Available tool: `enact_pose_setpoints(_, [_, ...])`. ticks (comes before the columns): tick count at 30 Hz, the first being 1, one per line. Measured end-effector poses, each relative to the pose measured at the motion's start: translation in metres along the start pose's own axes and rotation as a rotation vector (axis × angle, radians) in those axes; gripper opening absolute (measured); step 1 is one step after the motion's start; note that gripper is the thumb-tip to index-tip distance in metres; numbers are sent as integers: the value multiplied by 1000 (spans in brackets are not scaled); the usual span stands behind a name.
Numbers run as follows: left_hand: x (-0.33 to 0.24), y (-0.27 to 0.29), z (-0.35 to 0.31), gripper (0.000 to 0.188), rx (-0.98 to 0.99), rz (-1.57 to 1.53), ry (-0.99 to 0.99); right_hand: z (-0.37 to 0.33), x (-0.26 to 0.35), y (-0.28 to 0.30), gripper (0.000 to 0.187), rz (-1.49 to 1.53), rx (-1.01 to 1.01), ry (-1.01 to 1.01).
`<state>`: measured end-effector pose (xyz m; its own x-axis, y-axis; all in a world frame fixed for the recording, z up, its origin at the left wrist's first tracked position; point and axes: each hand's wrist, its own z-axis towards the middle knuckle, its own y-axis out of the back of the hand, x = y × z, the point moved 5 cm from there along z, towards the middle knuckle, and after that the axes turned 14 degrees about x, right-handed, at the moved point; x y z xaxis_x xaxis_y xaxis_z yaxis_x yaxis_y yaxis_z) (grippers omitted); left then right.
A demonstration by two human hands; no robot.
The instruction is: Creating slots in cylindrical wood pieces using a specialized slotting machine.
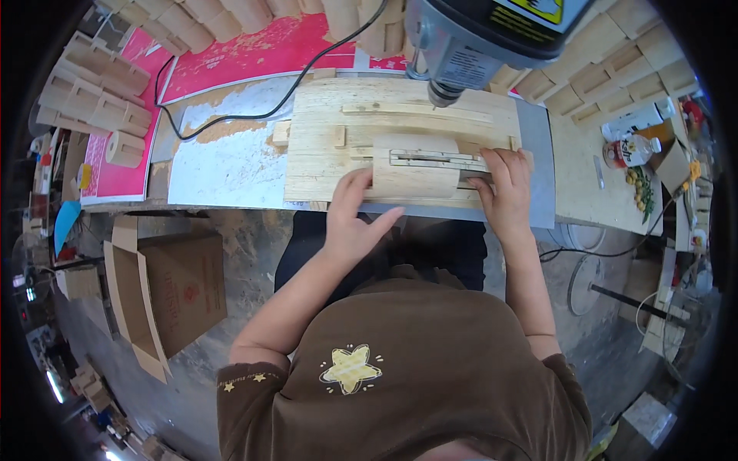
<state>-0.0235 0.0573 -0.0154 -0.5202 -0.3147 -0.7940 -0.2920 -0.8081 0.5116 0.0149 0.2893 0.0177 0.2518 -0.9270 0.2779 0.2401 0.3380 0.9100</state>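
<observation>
A pale, rounded wooden piece (415, 175) with a long slot lies on a plywood board (319, 157) in front of me. Along its slot runs a narrow light strip with dark marks (438, 159), which reaches to the right. My left hand (352, 219) rests at the piece's left end, fingers against it and thumb spread away. At the other end, my right hand (505, 192) has its fingers and thumb closed round the strip's right end; the fingers partly hide it. Above the board hangs a drill press head (469, 58), its chuck (444, 94) behind the piece.
Stacks of similar rounded wooden pieces (100, 84) line the left, back and right (615, 69). A black cable (254, 117) crosses the dusty metal sheet (223, 165). An open cardboard box (181, 284) stands on the floor at left. Bottles (630, 150) stand at right.
</observation>
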Motion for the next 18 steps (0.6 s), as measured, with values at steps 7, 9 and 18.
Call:
enact_pose_setpoints(7, [20, -10, 33, 67, -13, 293, 33, 32, -19, -2, 58, -30, -53, -73])
enact_pose_setpoints(9, [30, -10, 46, 66, 5, 350, 120, 43, -27, -9, 61, -29, -82, -73])
enact_pose_setpoints(18, [64, 9, 60, 53, 94, 418, -10, 63, -21, 27, 56, 416, -128, -77])
